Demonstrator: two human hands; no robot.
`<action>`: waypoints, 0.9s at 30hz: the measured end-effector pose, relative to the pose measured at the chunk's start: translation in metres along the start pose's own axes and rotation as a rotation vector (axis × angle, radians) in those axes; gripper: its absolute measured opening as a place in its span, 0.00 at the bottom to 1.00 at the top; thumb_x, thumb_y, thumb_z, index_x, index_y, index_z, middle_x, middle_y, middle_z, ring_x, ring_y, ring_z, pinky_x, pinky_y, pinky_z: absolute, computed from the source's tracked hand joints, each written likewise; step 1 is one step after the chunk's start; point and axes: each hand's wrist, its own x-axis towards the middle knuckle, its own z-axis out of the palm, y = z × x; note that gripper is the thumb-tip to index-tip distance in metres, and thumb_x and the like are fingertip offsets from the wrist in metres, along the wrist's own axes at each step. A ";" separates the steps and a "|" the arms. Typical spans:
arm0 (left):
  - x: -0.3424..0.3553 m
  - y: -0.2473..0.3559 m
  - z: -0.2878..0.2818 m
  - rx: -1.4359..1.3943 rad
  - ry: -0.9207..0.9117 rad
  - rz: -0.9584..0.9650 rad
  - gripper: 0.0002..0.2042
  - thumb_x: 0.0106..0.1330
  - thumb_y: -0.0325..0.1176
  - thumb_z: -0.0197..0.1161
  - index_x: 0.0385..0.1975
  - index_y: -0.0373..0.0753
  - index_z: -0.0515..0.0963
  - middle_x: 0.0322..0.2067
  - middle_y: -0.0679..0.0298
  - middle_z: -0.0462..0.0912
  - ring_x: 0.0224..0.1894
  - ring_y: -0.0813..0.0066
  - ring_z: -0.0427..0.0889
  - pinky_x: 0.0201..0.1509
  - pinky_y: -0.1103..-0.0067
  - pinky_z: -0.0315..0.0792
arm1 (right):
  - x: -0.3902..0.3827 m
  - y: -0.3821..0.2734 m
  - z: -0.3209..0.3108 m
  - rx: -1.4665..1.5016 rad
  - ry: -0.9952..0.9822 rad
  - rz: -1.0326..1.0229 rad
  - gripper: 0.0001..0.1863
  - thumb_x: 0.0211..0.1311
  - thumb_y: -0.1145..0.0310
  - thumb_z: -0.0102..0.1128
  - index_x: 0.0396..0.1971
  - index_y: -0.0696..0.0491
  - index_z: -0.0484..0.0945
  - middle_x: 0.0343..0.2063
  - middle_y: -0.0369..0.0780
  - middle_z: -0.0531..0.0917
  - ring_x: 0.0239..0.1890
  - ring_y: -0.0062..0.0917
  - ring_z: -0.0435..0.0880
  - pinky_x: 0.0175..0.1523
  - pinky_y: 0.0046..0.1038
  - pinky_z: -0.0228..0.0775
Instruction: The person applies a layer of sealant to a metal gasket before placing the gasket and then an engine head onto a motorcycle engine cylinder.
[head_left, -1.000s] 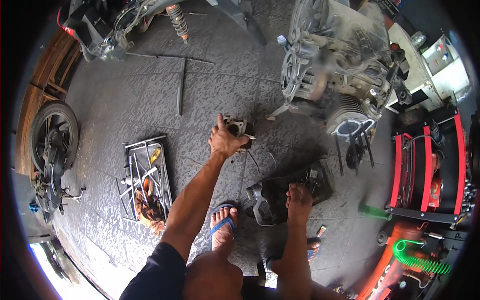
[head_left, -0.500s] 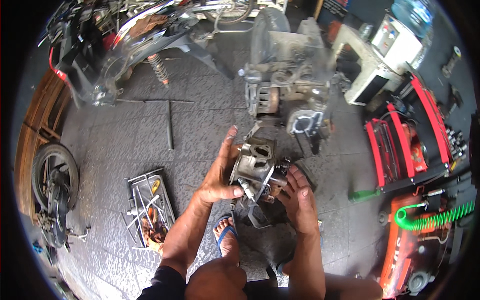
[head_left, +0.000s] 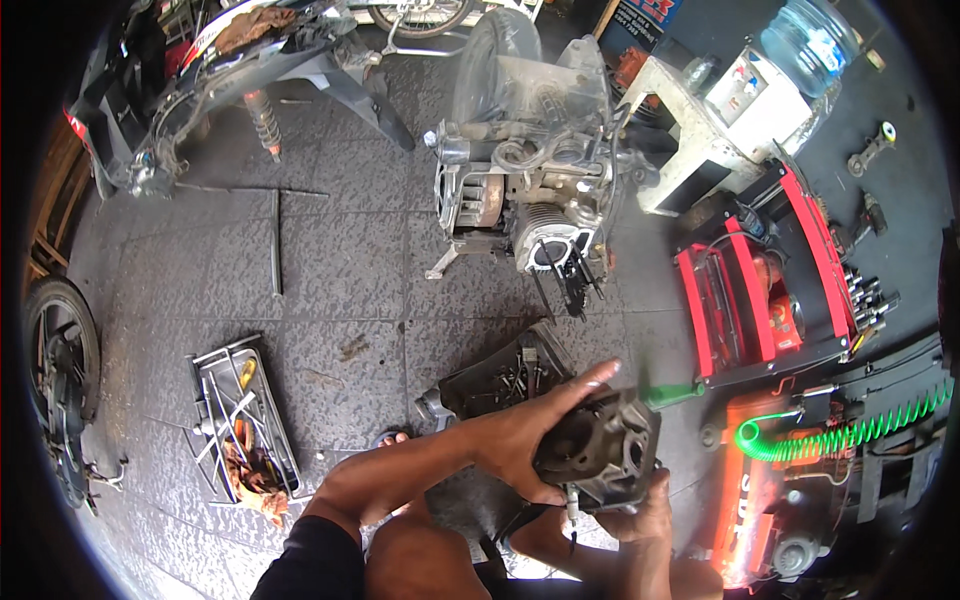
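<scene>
A grey metal engine cylinder head [head_left: 625,485] is held up between my hands, right of my knees. My left hand [head_left: 525,440] grips its left side, the thumb below and the fingers stretched along the top. My right hand [head_left: 645,515] closes on its lower right edge; some of those fingers are hidden behind the metal. A spark plug [head_left: 572,505] sticks out of the underside near my left thumb. Beyond my left forearm, a dark tray [head_left: 465,395] of bolts and small parts lies on the floor.
An engine [head_left: 530,200] with its cylinder bared and studs sticking out stands ahead. To the left sit a metal tray of tools [head_left: 285,440] and a wheel [head_left: 60,340]. A red tool cart [head_left: 770,290] and an orange compressor [head_left: 745,500] with a green coiled hose [head_left: 850,450] line the right.
Both hands have brought the cylinder head rightward and closer to me, turning it so another face shows. The dark parts tray has come into clearer view, and the whole view has shifted.
</scene>
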 end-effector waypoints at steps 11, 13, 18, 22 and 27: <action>-0.036 -0.072 -0.011 -0.240 0.489 -0.368 0.36 0.60 0.42 0.73 0.66 0.33 0.65 0.54 0.55 0.77 0.55 0.66 0.76 0.62 0.69 0.68 | 0.027 0.005 0.004 -0.044 0.084 -0.305 0.47 0.54 0.40 0.70 0.70 0.49 0.64 0.67 0.41 0.69 0.69 0.39 0.66 0.72 0.48 0.55; -0.039 -0.095 -0.019 -0.366 0.688 -0.429 0.27 0.65 0.38 0.69 0.60 0.32 0.71 0.45 0.60 0.80 0.46 0.74 0.77 0.54 0.75 0.71 | 0.038 0.009 0.004 -0.035 0.167 -0.356 0.49 0.55 0.38 0.67 0.71 0.48 0.61 0.68 0.42 0.67 0.70 0.38 0.63 0.73 0.48 0.54; -0.011 -0.153 -0.048 -0.640 0.783 -0.558 0.17 0.72 0.33 0.60 0.57 0.31 0.74 0.44 0.64 0.80 0.37 0.81 0.74 0.44 0.80 0.71 | 0.045 0.005 0.003 -0.118 0.194 -0.344 0.51 0.54 0.34 0.64 0.73 0.46 0.58 0.71 0.43 0.61 0.71 0.44 0.60 0.72 0.55 0.52; 0.021 -0.166 -0.057 -0.799 0.790 -0.504 0.20 0.72 0.35 0.62 0.59 0.31 0.73 0.38 0.67 0.80 0.36 0.83 0.74 0.43 0.80 0.71 | 0.051 0.000 0.010 -0.216 0.316 -0.361 0.53 0.55 0.29 0.58 0.74 0.43 0.54 0.73 0.45 0.56 0.73 0.47 0.55 0.71 0.62 0.52; 0.037 -0.185 -0.059 -0.947 0.669 -0.348 0.21 0.71 0.36 0.64 0.59 0.32 0.74 0.35 0.71 0.79 0.36 0.86 0.73 0.42 0.82 0.70 | 0.066 -0.001 0.028 -0.170 0.400 -0.434 0.51 0.58 0.33 0.61 0.73 0.48 0.55 0.68 0.51 0.62 0.69 0.49 0.64 0.68 0.60 0.62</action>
